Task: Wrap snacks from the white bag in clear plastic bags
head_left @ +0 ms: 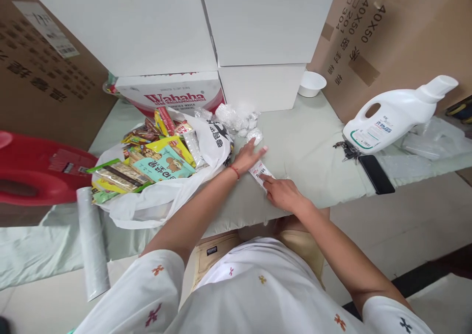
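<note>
A small white packet with red and dark print (259, 173) lies on the pale cloth-covered table (295, 147) between my hands. My left hand (247, 158), with a red string at the wrist, rests at its upper left, fingers spread beside a lump of clear crinkled wrap (254, 136). My right hand (282, 192) has its fingertips on the packet's lower end, pressing or pinching it against the table. Left of my hands, an open white plastic bag (147, 211) holds several colourful snack packets (165, 163).
Behind stand a Wahaba carton (177, 97) and white boxes (258, 86). A white bowl (311, 84), detergent bottle (394, 115), keys (346, 150) and black phone (376, 174) are at right. At left are a red container (40, 169) and a plastic roll (92, 245).
</note>
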Tool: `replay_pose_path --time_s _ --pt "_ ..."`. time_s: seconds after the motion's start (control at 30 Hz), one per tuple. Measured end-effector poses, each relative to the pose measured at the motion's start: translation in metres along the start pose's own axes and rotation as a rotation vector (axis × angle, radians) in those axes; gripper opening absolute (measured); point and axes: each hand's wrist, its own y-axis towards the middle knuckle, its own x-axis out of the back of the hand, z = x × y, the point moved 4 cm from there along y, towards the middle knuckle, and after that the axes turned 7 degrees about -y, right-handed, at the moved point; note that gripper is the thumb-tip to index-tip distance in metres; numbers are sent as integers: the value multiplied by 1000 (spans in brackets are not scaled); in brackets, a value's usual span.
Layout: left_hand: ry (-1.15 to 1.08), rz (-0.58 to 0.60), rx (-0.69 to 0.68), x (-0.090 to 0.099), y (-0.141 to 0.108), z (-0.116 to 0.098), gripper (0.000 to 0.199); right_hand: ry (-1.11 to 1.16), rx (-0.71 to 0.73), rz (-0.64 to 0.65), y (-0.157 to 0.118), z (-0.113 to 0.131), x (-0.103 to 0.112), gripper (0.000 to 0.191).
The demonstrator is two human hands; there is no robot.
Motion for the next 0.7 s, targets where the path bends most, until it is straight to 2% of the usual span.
replay_pose_path --time_s 0.07,0.1,0.2,0.3,0.37,0.5,0.57,0.63,0.7 --pt "152 10 -77 0 -11 -5 87 -3 -16 5 0 2 1 40" --pt "223 0 -68 1 -15 -4 84 -8 -21 9 0 2 1 40" --pt "359 -65 37 5 -25 7 46 -51 -37 12 -3 5 -2 39" --pt "383 -91 8 6 -26 12 18 -87 -69 -14 -14 9 -4 37" --pt "372 -98 8 7 -24 11 16 -100 -78 -46 -24 13 -6 35" --pt "241 -81 131 8 -23 -2 16 -108 -49 -102 -39 22 -13 37" --pt "198 -48 28 4 -30 -18 16 -105 -52 -111 -41 23 -19 36" --pt "255 29 -192 -6 -46 -36 17 -95 -67 -117 -40 23 -22 36" --pt "343 141 -378 -20 -69 -45 19 -76 -84 -117 -38 21 -24 36"
